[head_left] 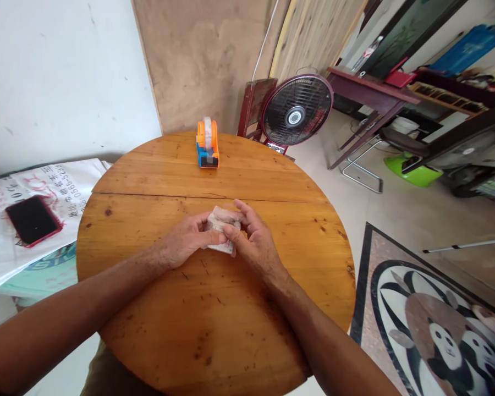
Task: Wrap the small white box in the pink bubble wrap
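Over the middle of the round wooden table (214, 308), a small whitish packet in crinkled, see-through wrapping (220, 218) is between my two hands. My left hand (185, 239) pinches its left side, thumb lying across the front. From the right, my right hand (256, 239) grips it with the thumb pressed on its face and the fingers behind. What the wrapping contains is too blurred to tell. Farther back on the tabletop stands an orange and blue tape dispenser (207, 144) with a roll of clear tape, apart from both hands.
A phone (33, 220) lies on white printed sacks (76, 179) left of the table. Behind the table's right edge stand a fan (297, 113) and a wooden chair (256, 107). A panda-patterned mat (421, 308) covers the floor at right. A dark red desk (371, 88) is farther back.
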Motion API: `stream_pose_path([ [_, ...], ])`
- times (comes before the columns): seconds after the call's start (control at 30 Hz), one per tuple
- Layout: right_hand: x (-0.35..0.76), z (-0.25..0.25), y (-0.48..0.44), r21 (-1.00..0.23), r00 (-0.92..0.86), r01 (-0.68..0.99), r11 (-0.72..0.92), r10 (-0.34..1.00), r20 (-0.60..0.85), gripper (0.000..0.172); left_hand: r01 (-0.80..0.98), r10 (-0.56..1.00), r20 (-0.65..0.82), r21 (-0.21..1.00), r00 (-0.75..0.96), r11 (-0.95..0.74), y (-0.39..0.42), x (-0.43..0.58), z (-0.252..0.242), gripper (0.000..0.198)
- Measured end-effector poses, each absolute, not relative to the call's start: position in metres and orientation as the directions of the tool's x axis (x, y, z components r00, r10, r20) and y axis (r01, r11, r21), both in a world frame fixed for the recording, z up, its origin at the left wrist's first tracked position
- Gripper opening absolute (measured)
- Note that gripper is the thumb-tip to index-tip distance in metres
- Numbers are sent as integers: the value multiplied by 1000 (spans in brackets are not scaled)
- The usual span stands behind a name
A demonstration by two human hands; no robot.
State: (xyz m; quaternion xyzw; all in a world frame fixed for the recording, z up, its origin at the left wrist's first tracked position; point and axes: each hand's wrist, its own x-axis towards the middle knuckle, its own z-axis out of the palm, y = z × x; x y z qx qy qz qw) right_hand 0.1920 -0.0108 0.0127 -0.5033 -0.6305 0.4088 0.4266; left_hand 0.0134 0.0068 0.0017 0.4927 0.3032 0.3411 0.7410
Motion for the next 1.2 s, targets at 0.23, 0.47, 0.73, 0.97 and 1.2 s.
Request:
stream_pose_path([
  [0.23,192,13,-13,-943,-107,271,192,980,169,66,-213,835,-104,943,541,256,6,14,6,45],
  [0.47,190,18,-18,-861,-113,423,281,960,257,59,-248,816,-81,931,572,267,9,12,9,40],
  [0.73,196,22,-16,-786,-106,488,379,920,378,58,-345,840,-112,877,531,335,10,13,9,42],
  [0.97,199,21,-8,-949,-94,231,212,976,195,57,-271,833,-135,907,537,322,10,12,10,48],
  [1.2,200,27,-9,-935,-115,257,246,968,223,60,-223,799,-154,914,582,338,8,13,10,42],
])
